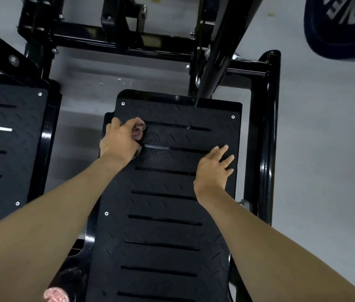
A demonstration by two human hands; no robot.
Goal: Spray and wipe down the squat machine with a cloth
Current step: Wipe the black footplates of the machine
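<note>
Footplate (165,232) runs 6 to 12 o'clock. Left hand (118,140) grips bunched cloth (139,130). Right hand (212,170) lies flat, pointing 1 o'clock

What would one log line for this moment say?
step: wipe | left hand: grips cloth on footplate | right hand: flat on footplate

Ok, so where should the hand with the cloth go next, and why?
Probably slide the cloth rightward across the foot plate. The left hand grips it bunched up near the plate's far left corner, so the rest of that dark surface lies to the right and nearer the person. The right hand rests flat there, fingers spread.
</note>
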